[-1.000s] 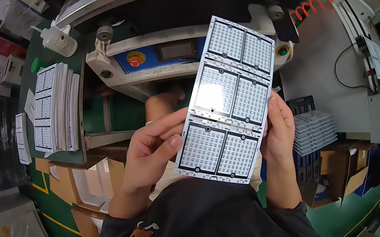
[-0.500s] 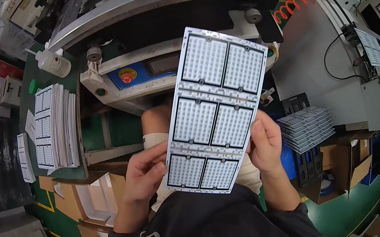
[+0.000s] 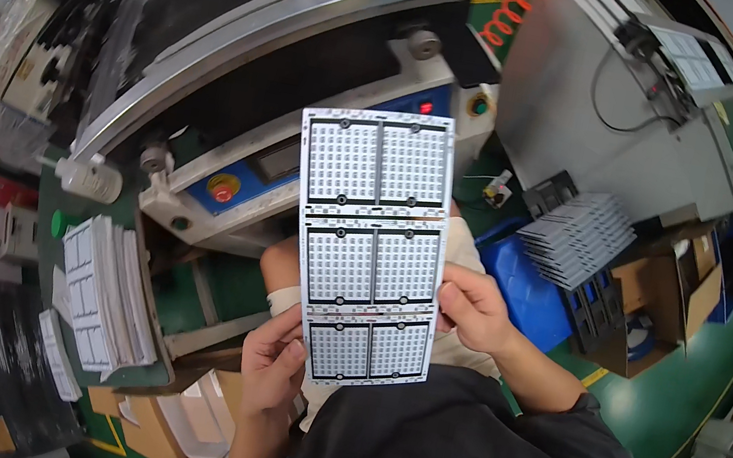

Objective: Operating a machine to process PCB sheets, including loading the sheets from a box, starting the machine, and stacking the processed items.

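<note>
A long white panel (image 3: 375, 217) with black-framed blocks of small light squares, probably a circuit board panel, is held up in front of me by both hands. My left hand (image 3: 273, 362) pinches its lower left edge, thumb on the face. My right hand (image 3: 473, 311) grips the right edge around mid-height, fingers partly hidden behind the panel. Its patterned face is toward me, tilted slightly to the left. Behind its upper part stands a machine with a metal frame (image 3: 225, 32) and a blue control strip with a red button (image 3: 222, 190).
At left, a stack of similar panels (image 3: 105, 296) stands on a green table beside a white squeeze bottle (image 3: 91, 178). To the right are stacked grey panels (image 3: 581, 237) on a black rack, a blue bin (image 3: 525, 301) and an open carton (image 3: 649, 323). More cardboard (image 3: 174, 431) lies low at left.
The panel has shifted left and slightly down, and now leans a little counterclockwise. Both hands have kept hold of it. The surroundings have shifted in view, and a red display shows on the machine.
</note>
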The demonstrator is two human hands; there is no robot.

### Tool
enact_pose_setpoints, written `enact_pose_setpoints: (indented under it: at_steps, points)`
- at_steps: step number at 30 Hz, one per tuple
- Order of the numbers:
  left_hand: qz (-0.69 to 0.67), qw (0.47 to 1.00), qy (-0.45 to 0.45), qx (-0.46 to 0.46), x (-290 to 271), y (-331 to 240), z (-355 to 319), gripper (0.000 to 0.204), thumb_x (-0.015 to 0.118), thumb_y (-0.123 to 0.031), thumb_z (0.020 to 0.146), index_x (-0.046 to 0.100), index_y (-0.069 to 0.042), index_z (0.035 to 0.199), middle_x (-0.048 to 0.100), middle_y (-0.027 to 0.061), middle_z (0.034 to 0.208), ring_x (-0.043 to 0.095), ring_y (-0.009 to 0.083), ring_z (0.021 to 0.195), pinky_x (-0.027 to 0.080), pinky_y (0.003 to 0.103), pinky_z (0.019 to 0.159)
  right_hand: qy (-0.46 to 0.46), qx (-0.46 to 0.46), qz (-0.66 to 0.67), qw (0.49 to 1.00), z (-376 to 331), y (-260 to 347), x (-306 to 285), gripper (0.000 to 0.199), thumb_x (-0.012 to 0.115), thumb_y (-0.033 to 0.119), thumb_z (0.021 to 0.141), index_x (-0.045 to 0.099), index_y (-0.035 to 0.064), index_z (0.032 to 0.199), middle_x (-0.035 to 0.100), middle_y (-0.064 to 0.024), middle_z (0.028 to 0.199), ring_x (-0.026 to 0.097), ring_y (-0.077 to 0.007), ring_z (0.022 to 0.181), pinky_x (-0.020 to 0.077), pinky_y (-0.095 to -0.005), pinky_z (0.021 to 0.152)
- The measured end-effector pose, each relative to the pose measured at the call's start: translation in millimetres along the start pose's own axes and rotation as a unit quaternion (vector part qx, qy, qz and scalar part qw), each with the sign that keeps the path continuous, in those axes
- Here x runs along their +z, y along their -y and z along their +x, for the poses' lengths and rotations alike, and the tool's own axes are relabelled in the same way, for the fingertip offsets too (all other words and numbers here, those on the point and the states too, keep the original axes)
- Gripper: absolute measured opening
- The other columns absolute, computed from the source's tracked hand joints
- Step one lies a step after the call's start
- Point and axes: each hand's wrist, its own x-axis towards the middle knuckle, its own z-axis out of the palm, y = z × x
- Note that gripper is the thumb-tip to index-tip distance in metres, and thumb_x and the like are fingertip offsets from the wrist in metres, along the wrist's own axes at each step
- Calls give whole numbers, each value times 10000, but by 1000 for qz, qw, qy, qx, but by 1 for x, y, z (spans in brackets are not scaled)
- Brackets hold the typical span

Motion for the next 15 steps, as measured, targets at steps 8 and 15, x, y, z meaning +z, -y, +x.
enact_pose_setpoints:
  at_steps: [8,15]
  points:
    - [-45,985,28,-166,-8,74,30,469,495,-112,959,370,80,1368,533,183,1301,557,221,1151,453,319,956,-157,108,-10,982,-53,-17,-32,340,410,242,1020,547,17,1236,504,31,681,413,-34,550,337,-183,501]
    - [19,960,59,-273,20,118,38,418,477,-192,979,435,44,1321,557,171,1258,591,202,1060,479,310,906,-419,54,-199,884,-153,28,-114,270,429,239,1011,550,63,844,495,43,611,434,-47,518,350,-195,480]
